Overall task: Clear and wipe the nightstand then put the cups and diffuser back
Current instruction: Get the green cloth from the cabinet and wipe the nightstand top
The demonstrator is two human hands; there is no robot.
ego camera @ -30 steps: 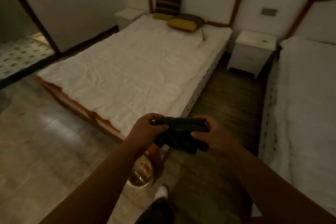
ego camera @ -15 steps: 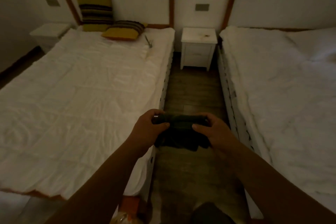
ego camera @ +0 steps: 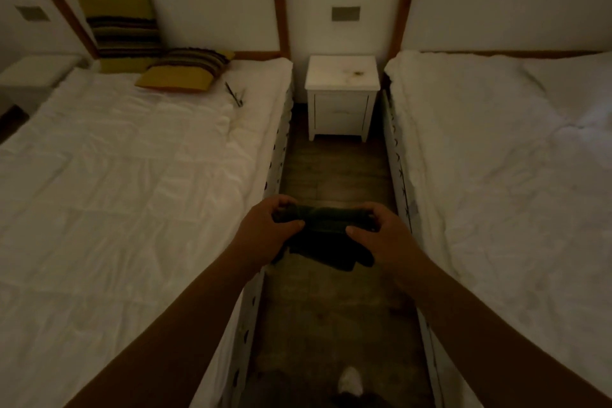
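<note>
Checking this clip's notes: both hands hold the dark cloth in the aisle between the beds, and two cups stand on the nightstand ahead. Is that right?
Not quite. In the head view the nightstand top holds no cups; only a faint stain shows on it. The rest holds: the left hand and right hand both grip the dark cloth in the aisle between the beds.

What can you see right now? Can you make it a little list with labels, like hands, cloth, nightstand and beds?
left hand: grips one end of the dark cloth
right hand: grips the other end
cloth: folded, held over the floor between the beds
nightstand: white, at the far end of the aisle, top bare with a small stain
left bed: white cover, two striped pillows, a thin dark item near them
right bed: white cover
cups and diffuser: not in view
</note>
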